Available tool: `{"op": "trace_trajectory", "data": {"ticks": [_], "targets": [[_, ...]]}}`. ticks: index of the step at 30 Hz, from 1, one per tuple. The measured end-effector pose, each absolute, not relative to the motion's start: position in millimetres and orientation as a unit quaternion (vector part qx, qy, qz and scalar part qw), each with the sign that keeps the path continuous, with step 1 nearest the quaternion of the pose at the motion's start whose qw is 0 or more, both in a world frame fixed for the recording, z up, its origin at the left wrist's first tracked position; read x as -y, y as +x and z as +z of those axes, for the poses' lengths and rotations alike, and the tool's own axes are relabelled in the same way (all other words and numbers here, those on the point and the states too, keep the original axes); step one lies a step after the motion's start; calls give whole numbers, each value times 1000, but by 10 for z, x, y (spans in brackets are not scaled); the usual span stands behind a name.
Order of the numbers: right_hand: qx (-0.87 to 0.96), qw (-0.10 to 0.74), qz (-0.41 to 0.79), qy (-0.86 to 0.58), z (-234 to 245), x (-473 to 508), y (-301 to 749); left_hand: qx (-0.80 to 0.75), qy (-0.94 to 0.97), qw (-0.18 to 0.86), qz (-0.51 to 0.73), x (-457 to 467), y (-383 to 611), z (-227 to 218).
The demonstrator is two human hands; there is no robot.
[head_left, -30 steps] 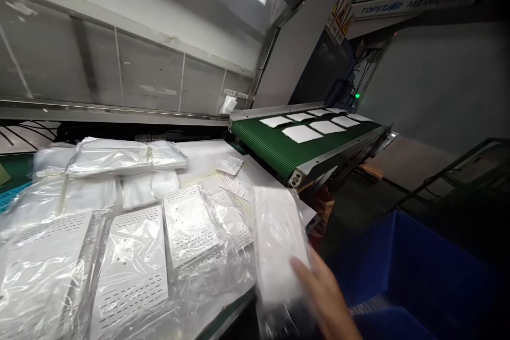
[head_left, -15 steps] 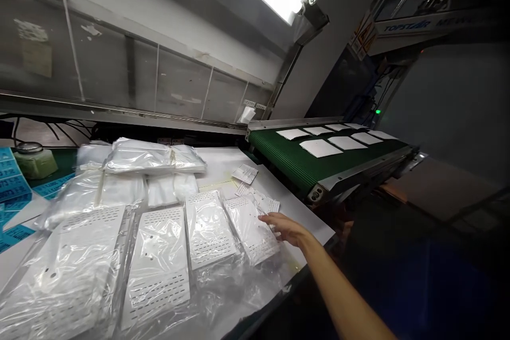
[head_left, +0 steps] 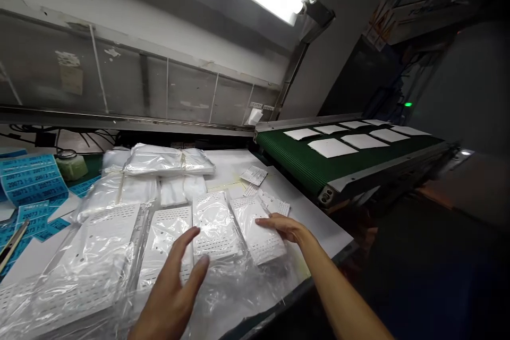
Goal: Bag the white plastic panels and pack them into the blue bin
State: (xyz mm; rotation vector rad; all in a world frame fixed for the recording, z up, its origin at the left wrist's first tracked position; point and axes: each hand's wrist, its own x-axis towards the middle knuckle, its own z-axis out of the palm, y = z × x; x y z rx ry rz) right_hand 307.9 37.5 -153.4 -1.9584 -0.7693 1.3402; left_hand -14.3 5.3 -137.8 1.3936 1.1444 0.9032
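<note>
My right hand (head_left: 283, 228) lies flat across the right edge of a white perforated panel in clear plastic wrap (head_left: 257, 234), touching it without visibly gripping it. My left hand (head_left: 173, 292) hangs lower in the view with its fingers spread and nothing in them. Its fingertips are close to a second wrapped panel (head_left: 215, 226) and a third (head_left: 163, 239). More wrapped panels (head_left: 95, 255) lie to the left, under loose clear film. Behind them is a heap of white packs in plastic bags (head_left: 167, 162).
Paper labels (head_left: 253, 175) lie on the white table (head_left: 319, 223), whose near edge runs right of my arm. A green conveyor belt (head_left: 350, 156) carries white sheets (head_left: 330, 147). Blue label sheets (head_left: 32, 178) and a glass jar (head_left: 70, 164) sit at the left.
The wrapped white pack held in my right hand over the blue bin is gone. My right hand now rests on the right panel, my left hand has entered the view, and the view has turned left.
</note>
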Motion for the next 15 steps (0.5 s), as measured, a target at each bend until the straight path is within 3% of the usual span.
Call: {"op": "trace_trajectory", "data": {"ticks": [4,8,11,15], "targets": [[304,367,545,-690,-1644,-449,3224,-479,668,474,314,-371,236,-1633],[265,405,619,-619,-1779,-518,3408,-511,657,449,325,-532,361,-1795],[133,439,651,-605,-1780,-494,3564,-551,633,456,297,-616,397,-1733],[20,424,617,-663,-1643,-415,3773,-647,483,490,329,-804,490,-1522]]}}
